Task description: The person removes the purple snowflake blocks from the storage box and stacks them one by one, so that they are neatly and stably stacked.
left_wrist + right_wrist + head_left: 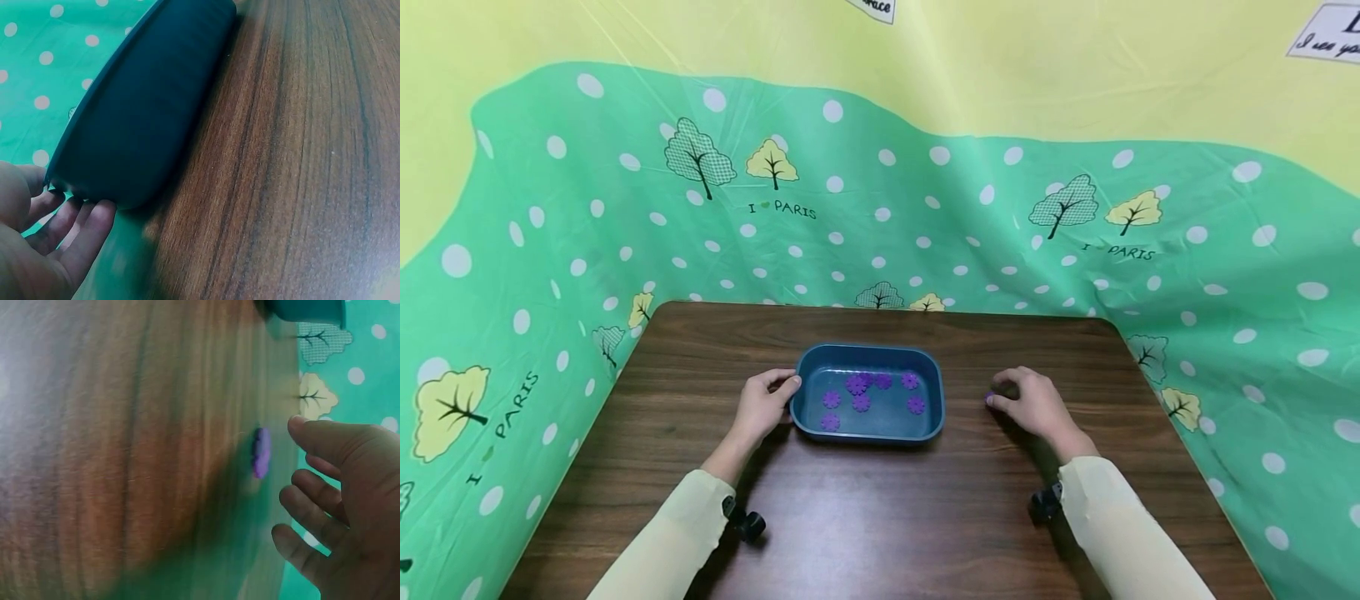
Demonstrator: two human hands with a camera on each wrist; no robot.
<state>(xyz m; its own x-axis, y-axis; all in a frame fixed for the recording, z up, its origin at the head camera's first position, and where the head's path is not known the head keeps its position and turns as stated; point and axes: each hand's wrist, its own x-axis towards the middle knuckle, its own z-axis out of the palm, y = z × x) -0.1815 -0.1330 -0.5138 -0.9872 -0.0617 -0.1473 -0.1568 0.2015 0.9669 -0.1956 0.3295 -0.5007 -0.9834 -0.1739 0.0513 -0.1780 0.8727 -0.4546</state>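
A dark blue rectangular tray (868, 437) with rounded corners sits on the table, holding several purple flower-shaped pieces (861, 403). My left hand (763, 408) grips its left end. In the left wrist view the thumb is at the rim of the tray (137, 119) and the fingers rest against its outer wall. To the right of the tray, my right hand (1032, 403) is low over the table by another purple piece (989, 400). The right wrist view has this purple piece (261, 453) on the wood, just off the thumb and the spread, slightly bent fingers.
The brown wood-grain table (880, 517) has rounded far corners. Behind and beside it hangs a green and yellow cloth (925, 200) with white dots and printed trees. A small black camera (748, 525) is on the left wrist, another camera (1043, 505) on the right.
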